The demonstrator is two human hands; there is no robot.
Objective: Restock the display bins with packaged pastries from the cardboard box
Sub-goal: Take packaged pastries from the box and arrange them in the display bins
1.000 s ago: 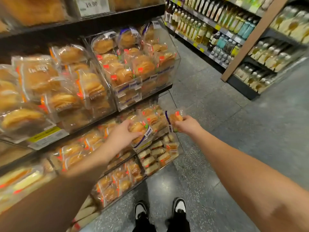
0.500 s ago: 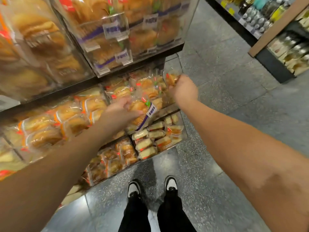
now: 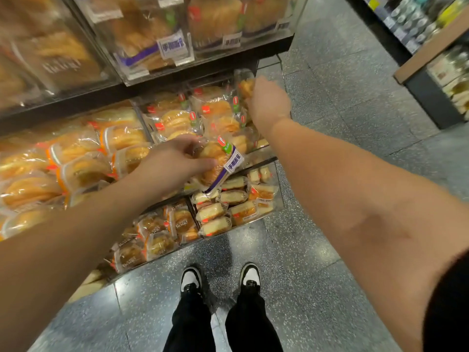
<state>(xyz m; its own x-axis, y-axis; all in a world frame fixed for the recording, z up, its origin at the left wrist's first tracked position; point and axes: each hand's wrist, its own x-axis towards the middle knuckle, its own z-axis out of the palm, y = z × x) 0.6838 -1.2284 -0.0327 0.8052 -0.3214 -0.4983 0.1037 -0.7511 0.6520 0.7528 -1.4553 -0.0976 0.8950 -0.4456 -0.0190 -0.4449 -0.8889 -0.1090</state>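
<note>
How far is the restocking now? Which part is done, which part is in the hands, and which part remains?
Done: the middle-shelf bin already looks nearly full of packets. In hand: the left hand grips a purple-banded pastry packet in front of that bin, and the right hand holds another packet at its far end. Left: placing both. The cardboard box is out of view, so remaining stock is unknown.

A shop aisle is shown, most likely a supermarket. On the left, tiered clear display bins (image 3: 269, 199) are filled with wrapped pastries (image 3: 175, 120), and printed labels (image 3: 171, 47) are fixed to the bin fronts. At the far right, shelving (image 3: 431, 47) is stocked with rows of bottles (image 3: 406, 19). Between the two, a speckled grey tiled floor (image 3: 342, 97) is seen.
</note>
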